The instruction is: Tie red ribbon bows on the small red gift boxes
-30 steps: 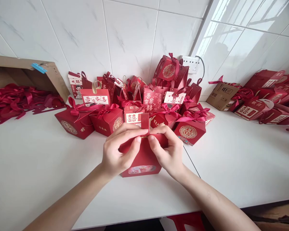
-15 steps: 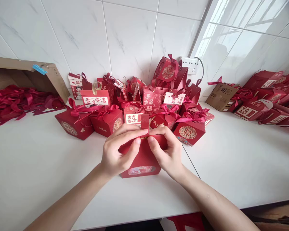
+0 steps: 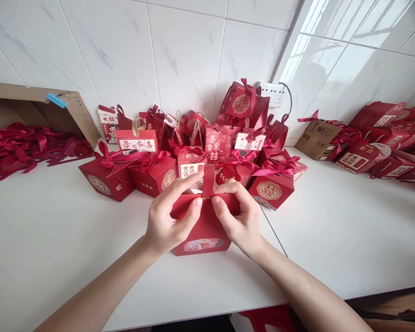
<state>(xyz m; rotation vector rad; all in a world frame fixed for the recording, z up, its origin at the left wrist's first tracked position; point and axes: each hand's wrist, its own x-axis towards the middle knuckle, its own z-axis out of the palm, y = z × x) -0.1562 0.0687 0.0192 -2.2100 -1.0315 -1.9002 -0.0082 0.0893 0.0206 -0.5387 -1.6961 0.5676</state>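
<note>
A red paper gift box [image 3: 202, 230] stands on the white table [image 3: 55, 230] in front of me, with a small window on its front. My left hand [image 3: 169, 216] pinches the left side of the box's top edge. My right hand [image 3: 240, 216] pinches the right side. Between my thumbs a narrow red tab [image 3: 208, 180] of the box sticks straight up. Both hands are closed on the box top, thumbs nearly touching.
Several finished red gift boxes [image 3: 193, 143] with ribbon bows crowd the tiled corner behind. A cardboard box [image 3: 38, 108] with loose red ribbons [image 3: 24, 147] lies at left. More red boxes [image 3: 383, 133] and a small brown carton [image 3: 318, 136] sit at right. A wall socket [image 3: 273, 92] is behind the pile.
My left fingers have slid a little lower and apart, so the red tab now stands up more plainly. The box and my right hand have barely moved.
</note>
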